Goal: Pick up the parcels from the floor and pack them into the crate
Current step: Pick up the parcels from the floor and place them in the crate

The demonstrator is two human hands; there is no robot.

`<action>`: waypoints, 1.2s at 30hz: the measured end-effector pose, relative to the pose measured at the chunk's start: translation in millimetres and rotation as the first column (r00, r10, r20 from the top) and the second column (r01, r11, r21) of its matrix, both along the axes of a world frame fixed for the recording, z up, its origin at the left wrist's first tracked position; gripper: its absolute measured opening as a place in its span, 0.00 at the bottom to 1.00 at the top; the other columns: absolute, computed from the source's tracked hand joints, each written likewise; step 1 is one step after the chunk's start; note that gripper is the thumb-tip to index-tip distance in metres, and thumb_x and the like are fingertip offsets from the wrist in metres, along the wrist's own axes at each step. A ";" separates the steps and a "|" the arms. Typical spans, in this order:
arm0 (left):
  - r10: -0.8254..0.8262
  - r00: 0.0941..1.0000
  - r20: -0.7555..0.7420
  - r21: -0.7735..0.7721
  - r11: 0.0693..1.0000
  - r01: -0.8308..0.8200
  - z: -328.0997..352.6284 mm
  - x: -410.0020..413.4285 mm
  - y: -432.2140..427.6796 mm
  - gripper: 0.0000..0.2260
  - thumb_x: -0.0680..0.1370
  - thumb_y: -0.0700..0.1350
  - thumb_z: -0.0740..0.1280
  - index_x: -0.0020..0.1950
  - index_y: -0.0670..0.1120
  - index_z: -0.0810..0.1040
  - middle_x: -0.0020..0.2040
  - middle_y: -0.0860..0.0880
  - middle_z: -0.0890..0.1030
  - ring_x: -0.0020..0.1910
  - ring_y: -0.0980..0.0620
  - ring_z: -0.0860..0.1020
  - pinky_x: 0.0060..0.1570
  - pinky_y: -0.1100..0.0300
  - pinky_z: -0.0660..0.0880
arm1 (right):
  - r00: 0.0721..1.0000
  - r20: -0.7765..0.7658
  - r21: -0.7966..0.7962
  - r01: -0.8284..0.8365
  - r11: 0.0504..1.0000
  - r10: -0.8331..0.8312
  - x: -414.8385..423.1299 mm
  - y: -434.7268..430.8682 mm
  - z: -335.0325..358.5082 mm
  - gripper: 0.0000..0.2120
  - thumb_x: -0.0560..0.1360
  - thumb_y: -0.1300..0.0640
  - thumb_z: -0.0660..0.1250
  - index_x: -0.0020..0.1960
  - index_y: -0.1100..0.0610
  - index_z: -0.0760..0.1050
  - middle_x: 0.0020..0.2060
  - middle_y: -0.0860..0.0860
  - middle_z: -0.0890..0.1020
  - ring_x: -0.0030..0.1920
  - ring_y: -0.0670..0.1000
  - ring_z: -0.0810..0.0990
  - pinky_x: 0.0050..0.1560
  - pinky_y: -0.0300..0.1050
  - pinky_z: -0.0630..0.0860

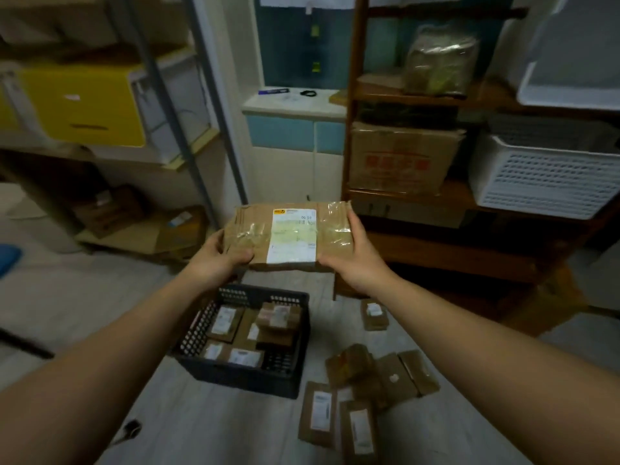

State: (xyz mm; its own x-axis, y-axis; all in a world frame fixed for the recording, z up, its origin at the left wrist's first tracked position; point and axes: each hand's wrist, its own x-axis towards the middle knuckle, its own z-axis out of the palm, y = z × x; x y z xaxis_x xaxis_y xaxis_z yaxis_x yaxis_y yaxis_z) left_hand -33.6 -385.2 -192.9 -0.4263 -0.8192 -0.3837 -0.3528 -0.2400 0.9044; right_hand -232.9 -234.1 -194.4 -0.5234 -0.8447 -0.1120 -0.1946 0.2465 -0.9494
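Left hand [219,255] and right hand [352,255] are gripping a taped brown parcel [288,234] by its ends, fingers curled round its edges, holding it above the black crate [248,374]. More parcels [355,391] are lying on the floor [188,421] right of the crate.

Dim room, pale grey plank floor [208,427]. At left stands a metal rack [160,82] – a yellow box [84,102] on an upper shelf, brown cartons [177,229] on the lowest. At the back a white counter [292,103] tops pale blue cabinet doors [281,132], with a darker blue wall panel [295,45] above. At right a wooden shelf [356,135] carries a wrapped bundle [439,58], a printed carton [399,159] and white slotted baskets [543,177] – one more sits higher, at the frame's edge.
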 end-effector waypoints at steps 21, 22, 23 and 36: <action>-0.085 0.983 0.161 -0.023 0.996 0.090 -102.3 65.7 -269.7 0.36 0.72 0.37 0.71 0.75 0.46 0.57 0.63 0.47 0.72 0.59 0.44 0.74 0.58 0.50 0.74 | 0.995 -0.037 0.191 -0.082 0.978 0.090 73.5 -275.3 -115.1 0.53 0.62 0.49 0.80 0.76 0.45 0.49 0.65 0.44 0.61 0.62 0.42 0.65 0.60 0.32 0.65; -0.114 0.977 0.180 -0.034 0.992 0.122 -112.1 66.3 -281.1 0.36 0.71 0.37 0.72 0.75 0.48 0.58 0.61 0.48 0.73 0.59 0.45 0.74 0.59 0.48 0.74 | 0.995 -0.049 0.188 -0.074 0.979 0.084 77.7 -287.1 -124.7 0.56 0.58 0.43 0.80 0.75 0.43 0.50 0.67 0.46 0.64 0.65 0.45 0.69 0.63 0.38 0.70; -0.155 0.968 0.195 -0.048 0.985 0.168 -121.0 67.1 -292.1 0.36 0.70 0.39 0.73 0.73 0.50 0.59 0.59 0.50 0.73 0.58 0.46 0.74 0.58 0.47 0.75 | 0.996 -0.053 0.214 -0.065 0.975 0.078 81.5 -298.9 -137.2 0.59 0.54 0.38 0.80 0.76 0.42 0.49 0.69 0.49 0.66 0.66 0.49 0.71 0.65 0.45 0.72; -0.496 0.797 0.344 -0.024 0.844 0.535 -372.1 80.9 -391.5 0.35 0.61 0.51 0.78 0.65 0.51 0.70 0.60 0.50 0.78 0.60 0.51 0.76 0.60 0.47 0.76 | 0.991 -0.106 0.492 -0.018 0.871 0.080 118.9 -370.9 -372.2 0.52 0.69 0.45 0.74 0.77 0.48 0.40 0.75 0.52 0.51 0.73 0.54 0.60 0.66 0.40 0.60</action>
State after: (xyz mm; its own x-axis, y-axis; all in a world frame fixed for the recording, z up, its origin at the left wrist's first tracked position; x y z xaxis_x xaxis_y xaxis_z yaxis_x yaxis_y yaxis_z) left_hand 47.3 -776.7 -565.0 -0.6719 -0.5582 -0.4868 -0.6614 0.1563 0.7336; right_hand -114.0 -605.0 -566.6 -0.5184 -0.7229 -0.4567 -0.3223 0.6599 -0.6787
